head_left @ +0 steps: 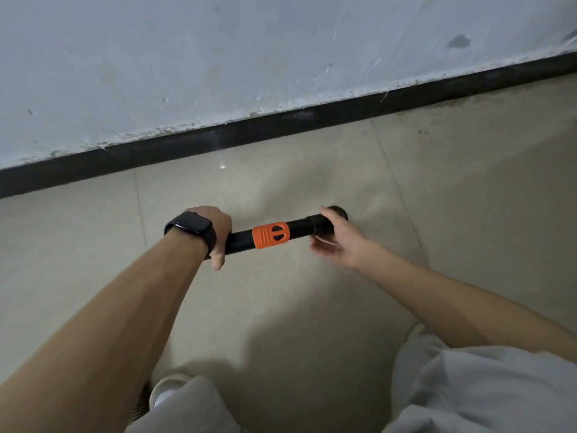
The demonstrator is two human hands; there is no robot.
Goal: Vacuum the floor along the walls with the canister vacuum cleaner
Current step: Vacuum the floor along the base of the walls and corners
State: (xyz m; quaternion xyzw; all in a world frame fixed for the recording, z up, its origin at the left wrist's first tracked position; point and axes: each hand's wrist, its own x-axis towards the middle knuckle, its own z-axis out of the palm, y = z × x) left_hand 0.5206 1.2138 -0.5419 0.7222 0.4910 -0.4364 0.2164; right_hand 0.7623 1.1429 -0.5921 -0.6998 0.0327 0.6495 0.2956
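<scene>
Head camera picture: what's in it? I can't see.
A person's left hand grips a black vacuum tube with an orange collar; the right hand is at its other end. Beyond lie beige tiles and a black baseboard.

On my feed a black skirting board (281,126) cuts slantwise across the view, from 9 o'clock up to 2 o'clock, and chipped pale paint leaves its upper edge ragged. At 1 o'clock a dark grey blotch (458,42) marks the wall (218,57) above it. Just left of centre I see a black smartwatch (192,228), its face dark. At 7 o'clock the toe of a pale shoe (165,390) shows on the floor (468,198) from under light grey trousers (484,392), which also fill 5 o'clock. A tiny white speck (222,167) lies near the skirting board, toward 11 o'clock.
</scene>
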